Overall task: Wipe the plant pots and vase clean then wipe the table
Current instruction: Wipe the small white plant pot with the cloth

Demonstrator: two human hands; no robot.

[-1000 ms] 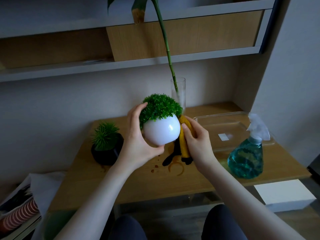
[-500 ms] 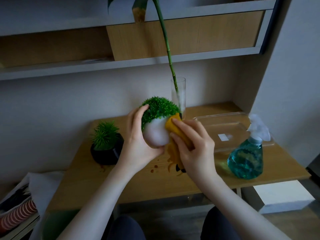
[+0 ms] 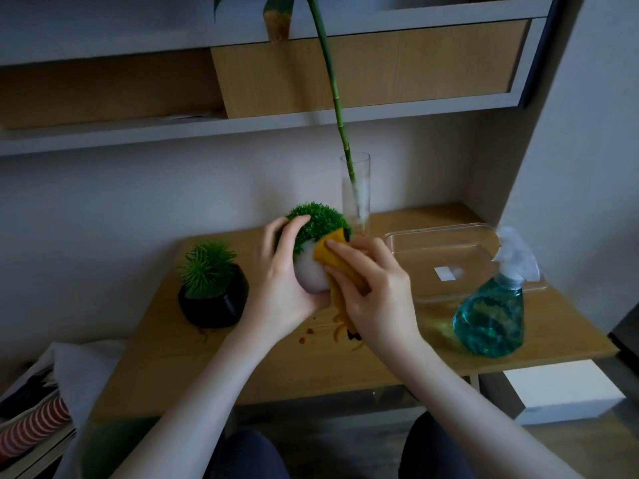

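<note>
My left hand holds a round white pot with a green bushy plant above the wooden table. My right hand presses a yellow cloth against the pot's front right side; the cloth's tail hangs below. A black pot with a spiky green plant stands at the table's left. Behind the hands stands a tall clear glass vase with a long green stem. Brown stains mark the table under the hands.
A spray bottle of blue-green liquid stands at the right front. A clear plastic tray lies behind it. Shelves hang overhead. Striped items and a white sheet lie at lower left; a white box sits right of the table.
My right hand has brought the yellow cloth from the pot's right side up over its front, covering most of the white surface. The pot is tilted a bit more to the left.
</note>
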